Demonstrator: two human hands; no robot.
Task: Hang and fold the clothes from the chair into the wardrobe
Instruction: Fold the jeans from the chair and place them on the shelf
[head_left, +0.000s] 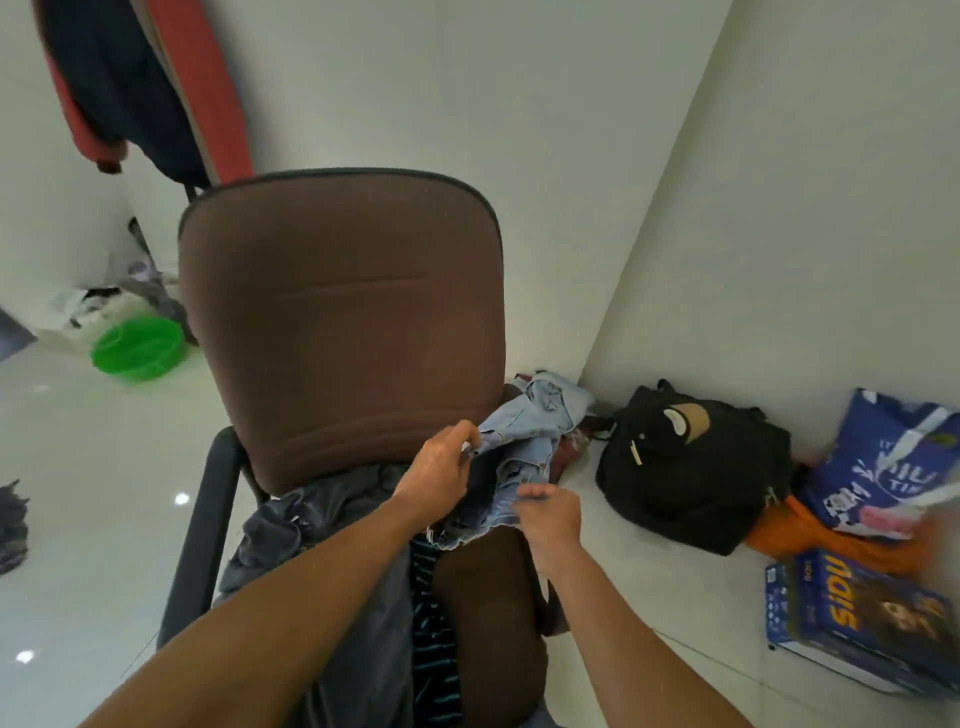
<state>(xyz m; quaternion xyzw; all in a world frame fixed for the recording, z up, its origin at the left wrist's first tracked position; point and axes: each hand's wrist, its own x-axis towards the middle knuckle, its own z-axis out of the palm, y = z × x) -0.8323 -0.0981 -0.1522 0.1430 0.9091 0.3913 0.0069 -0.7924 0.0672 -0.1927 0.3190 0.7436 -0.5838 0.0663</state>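
Observation:
A brown office chair (343, 322) stands in front of me with clothes piled on its seat. A pair of light blue jeans (524, 431) drapes over the seat's right side. My left hand (441, 467) pinches the jeans' upper edge near the backrest. My right hand (550, 519) grips the lower denim edge just to the right. A dark grey garment (322, 519) and a dark striped garment (434, 623) lie on the seat under my forearms. No wardrobe is in view.
A black backpack (691, 467), an orange cloth (810, 535), a blue printed bag (893, 462) and a blue box (862, 629) lie along the right wall. A green basin (137, 345) sits on the floor at the left. Red and dark clothes (140, 83) hang top left.

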